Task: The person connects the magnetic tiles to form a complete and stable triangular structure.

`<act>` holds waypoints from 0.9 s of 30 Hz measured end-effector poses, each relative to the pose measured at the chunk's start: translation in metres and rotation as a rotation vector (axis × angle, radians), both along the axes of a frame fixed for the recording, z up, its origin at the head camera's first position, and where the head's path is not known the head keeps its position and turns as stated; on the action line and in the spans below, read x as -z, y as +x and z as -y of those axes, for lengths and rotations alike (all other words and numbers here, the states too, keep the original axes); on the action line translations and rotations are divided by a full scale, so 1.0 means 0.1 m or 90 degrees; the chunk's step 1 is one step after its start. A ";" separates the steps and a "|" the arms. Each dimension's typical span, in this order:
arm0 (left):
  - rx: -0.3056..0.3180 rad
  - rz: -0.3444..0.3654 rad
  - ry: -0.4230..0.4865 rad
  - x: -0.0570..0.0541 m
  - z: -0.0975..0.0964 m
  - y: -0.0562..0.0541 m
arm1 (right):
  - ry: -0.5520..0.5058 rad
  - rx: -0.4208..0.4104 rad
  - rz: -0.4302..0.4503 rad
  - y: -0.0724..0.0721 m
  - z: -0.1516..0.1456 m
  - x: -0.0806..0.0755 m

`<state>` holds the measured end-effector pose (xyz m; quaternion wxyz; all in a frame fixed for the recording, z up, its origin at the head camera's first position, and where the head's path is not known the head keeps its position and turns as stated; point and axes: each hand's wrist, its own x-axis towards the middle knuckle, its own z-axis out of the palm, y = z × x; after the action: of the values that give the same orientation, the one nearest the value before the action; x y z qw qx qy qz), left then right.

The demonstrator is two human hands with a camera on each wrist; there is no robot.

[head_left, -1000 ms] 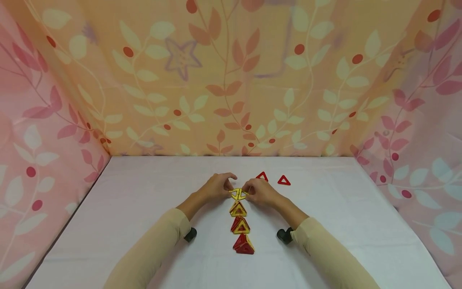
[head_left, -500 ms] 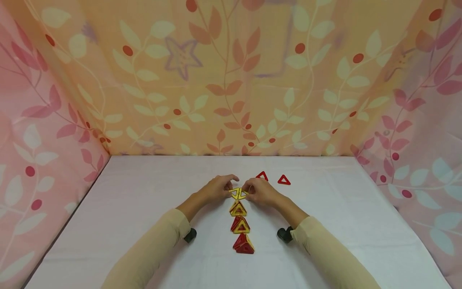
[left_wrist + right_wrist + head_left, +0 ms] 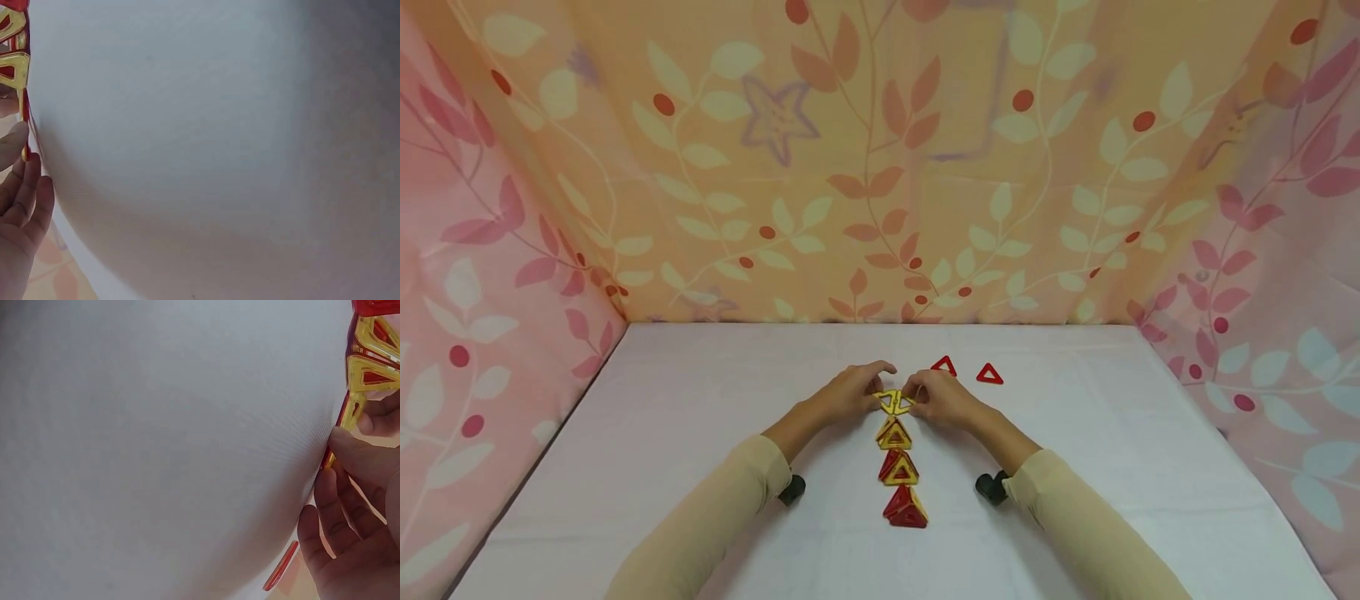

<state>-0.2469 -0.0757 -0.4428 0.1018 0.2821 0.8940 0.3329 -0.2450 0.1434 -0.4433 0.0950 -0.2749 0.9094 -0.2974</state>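
Note:
At the far end of a row, yellow triangular magnetic tiles (image 3: 896,411) lie side by side. My left hand (image 3: 852,390) pinches their left corner between thumb and fingers, its index finger raised. My right hand (image 3: 943,397) pinches the right corner. In the left wrist view a thin tile (image 3: 25,106) with yellow and red edges runs between the left thumb and fingers. The right wrist view shows the right thumb and fingers (image 3: 350,512) on a similar tile edge (image 3: 356,409). Nearer me stand a yellow-fronted pyramid (image 3: 895,445), a red-and-yellow pyramid (image 3: 900,481) and a mostly red pyramid (image 3: 907,518).
Two loose red triangular tiles lie beyond the right hand: one partly covered tile (image 3: 950,365) and one farther right (image 3: 990,382). A white cloth (image 3: 700,375) covers the table. Patterned curtains (image 3: 880,208) rise behind and at both sides.

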 end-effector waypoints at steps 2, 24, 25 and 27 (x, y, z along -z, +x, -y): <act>-0.001 -0.008 0.018 -0.02 0.00 -0.01 | 0.001 -0.002 -0.005 -0.01 0.00 0.00; -0.007 0.057 0.130 -0.05 -0.16 0.01 | -0.010 -0.017 -0.001 0.01 -0.02 -0.01; -0.006 0.057 0.130 -0.04 -0.16 0.00 | -0.011 -0.018 0.000 0.01 -0.02 -0.01; -0.010 0.057 0.130 -0.04 -0.16 0.00 | -0.012 -0.018 0.000 0.01 -0.02 -0.01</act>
<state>-0.2465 -0.0594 -0.4385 0.1099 0.2690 0.8520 0.4354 -0.2443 0.1452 -0.4420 0.0967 -0.2886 0.9024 -0.3049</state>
